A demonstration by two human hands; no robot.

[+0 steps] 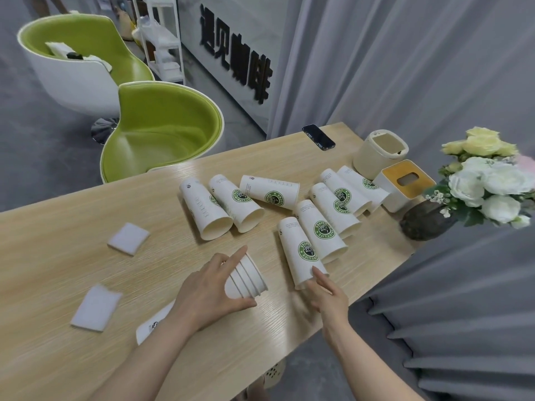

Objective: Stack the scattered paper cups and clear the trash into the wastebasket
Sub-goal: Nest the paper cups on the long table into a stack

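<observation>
My left hand (207, 287) grips a lying stack of nested white paper cups (247, 280) near the table's front, the stack's base showing under my wrist. My right hand (328, 293) touches the open rim of the nearest loose cup (301, 250), its fingers fairly straight. Several more white cups with green logos lie on their sides across the table: two at the middle (228, 205), one crosswise (269, 191) and others towards the right (338, 204). Two white paper scraps lie at the left, one farther back (128, 238) and one nearer (96, 308). A small beige wastebasket (379, 153) stands at the back right.
A tissue box (401, 185) and a vase of white flowers (480, 183) stand at the right edge. A black phone (318, 136) lies at the far edge. Two green chairs (162, 128) stand beyond the wooden table (58, 270). Grey curtains hang on the right.
</observation>
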